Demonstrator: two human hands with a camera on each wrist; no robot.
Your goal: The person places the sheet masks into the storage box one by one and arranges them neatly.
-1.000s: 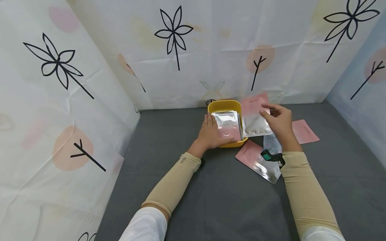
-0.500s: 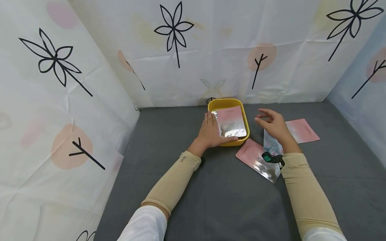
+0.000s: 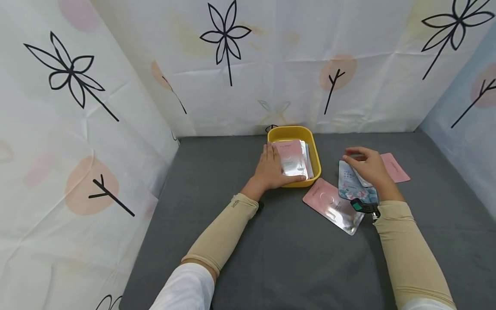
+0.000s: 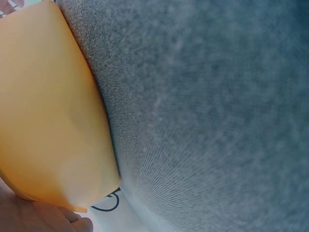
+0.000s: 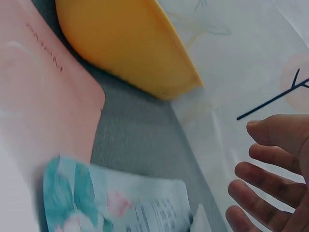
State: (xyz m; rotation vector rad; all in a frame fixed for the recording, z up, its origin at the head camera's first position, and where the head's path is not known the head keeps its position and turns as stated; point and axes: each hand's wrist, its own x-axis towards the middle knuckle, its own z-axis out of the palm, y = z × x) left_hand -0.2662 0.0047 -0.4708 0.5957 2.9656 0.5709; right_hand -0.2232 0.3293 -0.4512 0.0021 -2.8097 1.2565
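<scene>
A yellow plastic bin (image 3: 317,165) stands near the back wall, also filling the left side of the left wrist view. Inside it is a stack of pink-and-silver sachets (image 3: 293,158). My left hand (image 3: 269,171) rests on the bin's left side, fingers straight over the sachets' edge and thumb along the front. My right hand (image 3: 370,167) hovers above the loose sachets to the right, its fingers loosely bent and holding nothing. Below it lie a blue floral sachet (image 3: 352,184), a pink-and-silver sachet (image 3: 329,202) and another pink sachet (image 3: 394,168), partly hidden by the hand.
Grey cloth (image 3: 294,249) covers the table. A white patterned fabric wall (image 3: 279,64) rises directly behind the bin, with side walls at left and right. The loose sachets overlap one another right of the bin.
The right hand let a pink-and-silver sachet go into the bin, then moved right, over the loose sachets. That sachet now sits further left, against the left hand, which has stayed in place.
</scene>
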